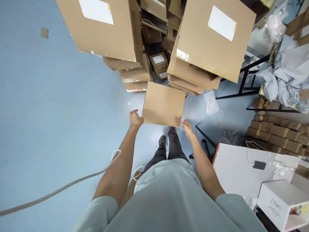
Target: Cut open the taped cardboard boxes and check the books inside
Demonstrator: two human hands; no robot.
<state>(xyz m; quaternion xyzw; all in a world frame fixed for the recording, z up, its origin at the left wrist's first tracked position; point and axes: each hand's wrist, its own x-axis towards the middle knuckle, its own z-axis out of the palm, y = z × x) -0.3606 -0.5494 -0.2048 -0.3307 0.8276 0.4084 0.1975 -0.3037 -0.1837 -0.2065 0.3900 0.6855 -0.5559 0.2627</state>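
Observation:
A plain brown cardboard box (164,104) is held level in front of my legs, its flat top facing up. My left hand (136,118) grips its near left corner, with the fingers partly hidden under the edge. At the near right corner, my right hand (187,129) holds the side with its fingertips. Right behind the held box rise two stacks: a large labelled carton (108,29) tops the left one, and another labelled carton (214,38) tops the right one.
Smaller boxes (158,61) fill the gap between the stacks. A black metal stand (243,77) and a white table (241,174) with a phone-like device (259,165) are on the right. A pale cable (72,183) crosses by my left arm. Blue floor (48,112) spreads left.

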